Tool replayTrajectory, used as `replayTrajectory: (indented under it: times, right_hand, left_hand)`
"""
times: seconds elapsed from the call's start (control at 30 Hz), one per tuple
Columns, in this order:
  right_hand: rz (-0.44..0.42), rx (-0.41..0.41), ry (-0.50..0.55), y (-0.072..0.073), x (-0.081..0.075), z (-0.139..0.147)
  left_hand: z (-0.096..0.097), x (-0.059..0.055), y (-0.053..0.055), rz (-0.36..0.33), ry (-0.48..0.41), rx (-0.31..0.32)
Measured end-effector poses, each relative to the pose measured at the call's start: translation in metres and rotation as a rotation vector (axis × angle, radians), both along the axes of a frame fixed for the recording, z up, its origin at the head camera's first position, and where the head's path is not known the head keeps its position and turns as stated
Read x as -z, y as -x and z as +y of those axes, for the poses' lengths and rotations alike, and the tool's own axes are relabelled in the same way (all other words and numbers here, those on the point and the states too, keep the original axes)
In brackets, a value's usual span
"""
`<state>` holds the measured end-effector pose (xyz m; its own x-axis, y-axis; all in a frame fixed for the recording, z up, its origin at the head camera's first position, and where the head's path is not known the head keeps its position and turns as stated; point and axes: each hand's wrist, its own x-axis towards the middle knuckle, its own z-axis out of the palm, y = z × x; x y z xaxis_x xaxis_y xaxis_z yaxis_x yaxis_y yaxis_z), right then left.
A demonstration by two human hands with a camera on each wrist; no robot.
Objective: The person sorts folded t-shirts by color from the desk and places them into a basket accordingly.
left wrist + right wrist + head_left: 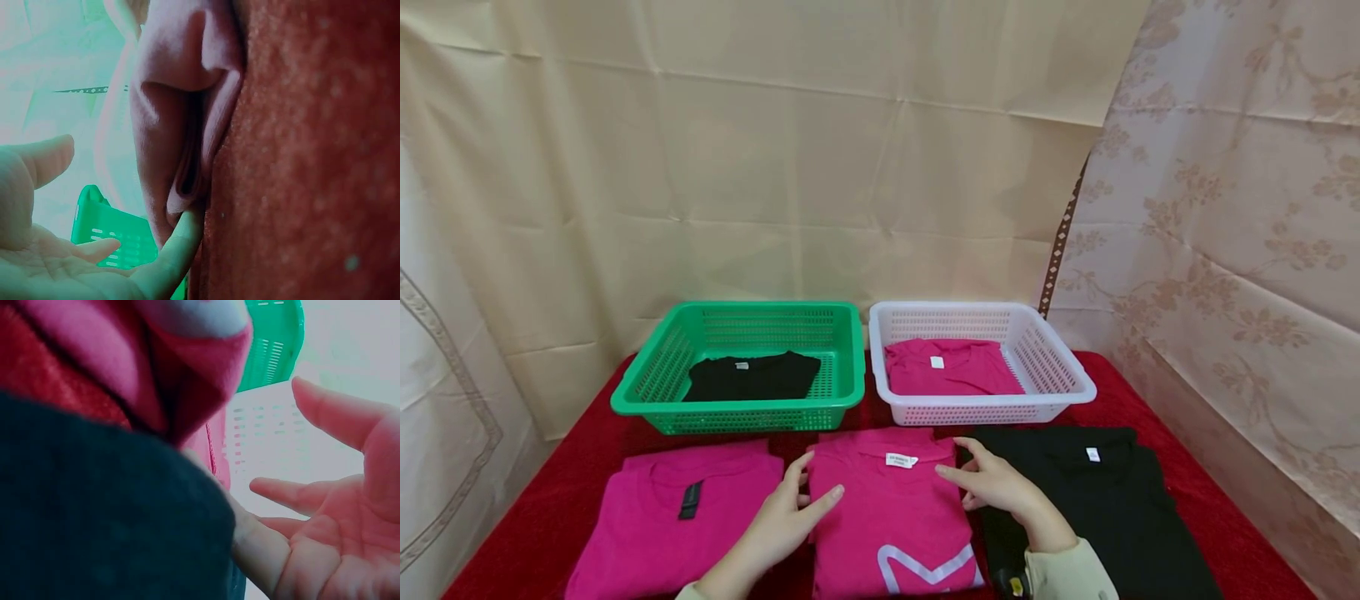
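Note:
In the head view a folded pink T-shirt (887, 508) with a white neck label and a pale print lies at the front middle. My left hand (786, 512) is at its left side, fingers relaxed and thumb apart. A fingertip touches the layered edge of the pink T-shirt (181, 56) in the left wrist view. On the other side my right hand (992, 479) has its thumb over the shirt and its fingers spread. The right wrist view shows its lower finger between the pink T-shirt (206, 375) and a folded black T-shirt (106, 506).
A green basket (745, 407) holding a black garment (752, 377) stands at the back left. Right of it, a white basket (985, 401) contains a pink garment (955, 375). Another folded pink T-shirt (700, 525) lies at left on the red cloth (505, 550). Curtains hang behind.

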<state>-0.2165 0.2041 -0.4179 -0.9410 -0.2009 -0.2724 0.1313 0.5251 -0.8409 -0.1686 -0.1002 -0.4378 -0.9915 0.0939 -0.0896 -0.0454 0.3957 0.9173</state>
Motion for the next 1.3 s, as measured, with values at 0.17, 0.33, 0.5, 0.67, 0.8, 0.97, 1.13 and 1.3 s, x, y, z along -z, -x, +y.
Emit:
replayTrajectory:
  times: [0.17,0.33,0.5,0.67,0.8,0.97,1.13,1.3]
  right_hand:
    - [-0.032,-0.043,0.069,0.002,0.001,0.002]
    - [-0.059,-0.051,0.108,0.004,0.004,0.003]
    - [-0.076,-0.037,0.123,0.006,0.007,0.003]
    - [-0.083,-0.03,0.132,0.007,0.009,0.004]
    - [-0.095,-0.039,0.128,0.007,0.01,0.004]
    - [-0.093,-0.093,0.127,0.007,0.012,0.002]
    - [-0.075,-0.147,0.165,0.007,0.014,-0.001]
    - [-0.101,-0.197,0.265,0.008,0.017,-0.002]
  left_hand:
    - [0.0,0.0,0.0,-0.04,-0.058,0.007]
    - [-0.001,0.003,0.002,-0.058,-0.087,0.029]
    - [-0.002,0.006,0.002,-0.064,-0.09,0.036]
    - [-0.001,0.008,0.002,-0.074,-0.109,0.058]
    - [-0.001,0.01,0.002,-0.086,-0.105,0.075]
    - [-0.002,0.012,0.003,-0.09,-0.077,0.118]
    - [-0.004,0.014,0.004,-0.093,-0.097,0.16]
    - [-0.004,0.016,0.003,-0.066,-0.135,0.195]
